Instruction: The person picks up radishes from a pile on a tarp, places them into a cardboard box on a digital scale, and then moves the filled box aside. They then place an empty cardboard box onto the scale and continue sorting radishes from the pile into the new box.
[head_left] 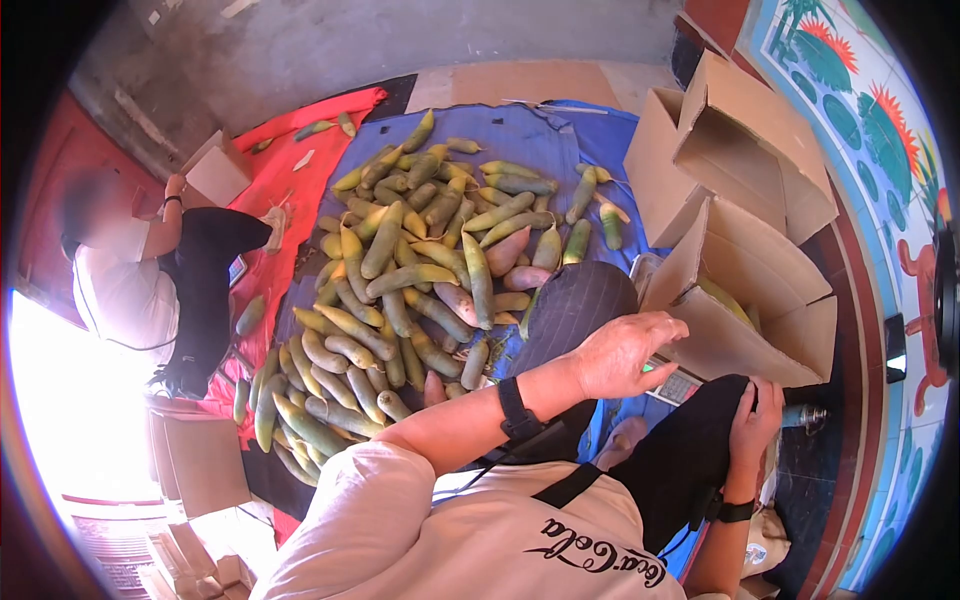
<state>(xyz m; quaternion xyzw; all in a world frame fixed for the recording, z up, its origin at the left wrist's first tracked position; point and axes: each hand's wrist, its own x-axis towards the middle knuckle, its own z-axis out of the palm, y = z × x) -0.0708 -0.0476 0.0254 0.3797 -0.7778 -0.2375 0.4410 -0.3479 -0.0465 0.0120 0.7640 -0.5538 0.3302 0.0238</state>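
My left hand reaches out beside the open cardboard box, above a scale's display. Its thumb is apart from its fingers, and nothing is held. Long green vegetables lie partly hidden in that box. On my bent knee rests my right hand, empty, its fingers laid on the dark trouser fabric. A large heap of green radish-like vegetables, with some pinkish ones, lies to the left of my left hand.
Two more open boxes stand at the upper right. A blue sheet and a red sheet cover the floor. At the left, another person sits beside a box. More cardboard is at the lower left.
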